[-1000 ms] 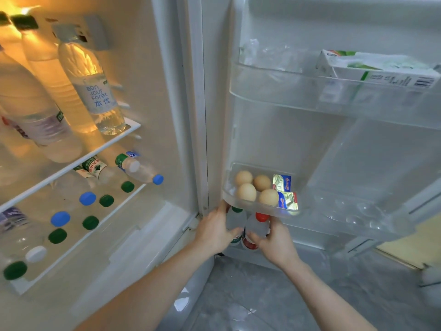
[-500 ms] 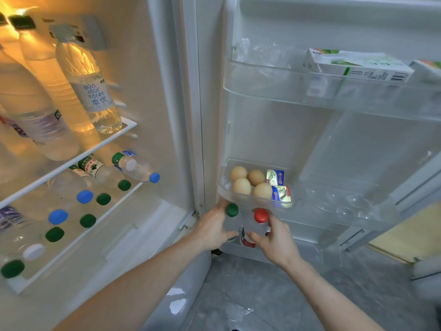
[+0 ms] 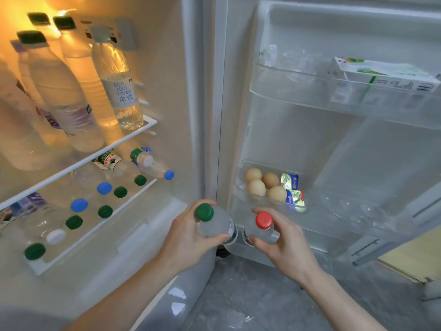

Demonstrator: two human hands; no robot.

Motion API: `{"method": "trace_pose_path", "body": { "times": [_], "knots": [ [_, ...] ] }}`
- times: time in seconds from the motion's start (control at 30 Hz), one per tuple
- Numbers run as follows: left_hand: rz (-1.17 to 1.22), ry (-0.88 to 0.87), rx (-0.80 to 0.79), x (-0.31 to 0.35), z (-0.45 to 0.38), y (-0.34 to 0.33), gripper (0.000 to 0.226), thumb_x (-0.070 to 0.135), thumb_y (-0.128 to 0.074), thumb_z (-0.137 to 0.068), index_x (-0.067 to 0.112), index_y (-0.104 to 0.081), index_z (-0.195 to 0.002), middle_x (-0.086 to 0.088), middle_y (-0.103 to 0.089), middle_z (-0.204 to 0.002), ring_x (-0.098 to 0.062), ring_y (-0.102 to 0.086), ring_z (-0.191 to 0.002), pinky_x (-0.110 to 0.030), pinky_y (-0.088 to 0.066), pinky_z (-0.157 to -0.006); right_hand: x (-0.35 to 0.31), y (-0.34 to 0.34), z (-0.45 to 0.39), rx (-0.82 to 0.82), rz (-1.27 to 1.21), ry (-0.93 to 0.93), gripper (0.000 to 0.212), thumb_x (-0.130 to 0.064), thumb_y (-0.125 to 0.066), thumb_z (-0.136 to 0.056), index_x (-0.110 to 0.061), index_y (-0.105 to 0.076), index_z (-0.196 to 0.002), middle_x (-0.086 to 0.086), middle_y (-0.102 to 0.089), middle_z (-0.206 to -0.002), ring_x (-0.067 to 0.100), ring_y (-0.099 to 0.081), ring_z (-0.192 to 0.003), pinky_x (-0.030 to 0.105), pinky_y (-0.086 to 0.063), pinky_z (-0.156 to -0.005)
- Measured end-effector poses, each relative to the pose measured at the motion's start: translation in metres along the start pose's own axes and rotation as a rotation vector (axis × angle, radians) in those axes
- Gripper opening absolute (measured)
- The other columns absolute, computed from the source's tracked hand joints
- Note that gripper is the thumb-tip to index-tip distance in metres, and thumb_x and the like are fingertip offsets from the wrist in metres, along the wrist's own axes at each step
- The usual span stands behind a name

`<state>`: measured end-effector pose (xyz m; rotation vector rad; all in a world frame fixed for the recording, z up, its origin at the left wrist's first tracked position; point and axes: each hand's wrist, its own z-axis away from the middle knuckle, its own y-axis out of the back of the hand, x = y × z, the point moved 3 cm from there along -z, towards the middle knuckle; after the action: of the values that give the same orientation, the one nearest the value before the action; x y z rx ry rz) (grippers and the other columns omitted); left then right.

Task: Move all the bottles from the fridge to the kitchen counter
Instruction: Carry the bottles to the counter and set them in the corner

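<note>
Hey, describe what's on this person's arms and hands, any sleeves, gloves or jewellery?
Both forearms are bare right up to the bottom edge of the picture, so no sleeves show. The left hand and right hand wear no gloves, and no rings, watch or bracelet are visible. The fingers carry no markings.

My left hand (image 3: 188, 237) covered much of the green-capped bottle (image 3: 216, 223); my right hand (image 3: 284, 244) hid the red-capped bottle's (image 3: 260, 229) lower body. I couldn't read either label. The frame's left edge cut off the shelf bottles (image 3: 14, 130).
</note>
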<state>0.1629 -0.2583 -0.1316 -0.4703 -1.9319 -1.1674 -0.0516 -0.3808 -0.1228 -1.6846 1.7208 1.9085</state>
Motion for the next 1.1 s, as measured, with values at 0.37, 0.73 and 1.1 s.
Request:
{"method": "trace_pose_path", "body": {
  "times": [0.37, 0.73, 1.1],
  "knots": [
    [-0.056, 0.233, 0.247, -0.028, 0.063, 0.09, 0.063, 0.04, -0.096, -0.062, 0.041, -0.063, -0.116, 0.03, -0.064, -0.109, 0.004, -0.06, -0.104, -0.009, -0.047, -0.079, -0.074, -0.058, -0.036, -0.233, -0.179, 0.152, 0.052, -0.021, -0.091, -0.071, -0.036, -0.067, -0.114, -0.018, -0.074, -0.105, 0.006, -0.07, -0.099, 0.035, -0.058, -0.086],
    [-0.115, 0.524, 0.557, -0.04, 0.157, 0.134, 0.07, 0.049, -0.093, -0.062, 0.039, -0.061, -0.124, 0.029, -0.064, -0.114, -0.004, -0.06, -0.108, -0.029, -0.055, -0.091, -0.134, -0.136, -0.06, -0.604, -0.23, 0.375, 0.054, -0.018, -0.089, -0.068, -0.04, -0.068, -0.113, -0.024, -0.071, -0.107, 0.005, -0.068, -0.102, 0.034, -0.059, -0.088],
    [-0.152, 0.853, 1.082, 0.038, 0.263, 0.089, 0.058, 0.024, -0.096, -0.064, 0.039, -0.067, -0.112, 0.032, -0.068, -0.105, 0.009, -0.064, -0.097, -0.007, -0.049, -0.076, -0.166, -0.179, -0.037, -1.019, -0.366, 0.605, 0.052, -0.02, -0.09, -0.073, -0.046, -0.067, -0.111, -0.035, -0.068, -0.108, -0.002, -0.066, -0.102, 0.026, -0.058, -0.084]
  ]
}}
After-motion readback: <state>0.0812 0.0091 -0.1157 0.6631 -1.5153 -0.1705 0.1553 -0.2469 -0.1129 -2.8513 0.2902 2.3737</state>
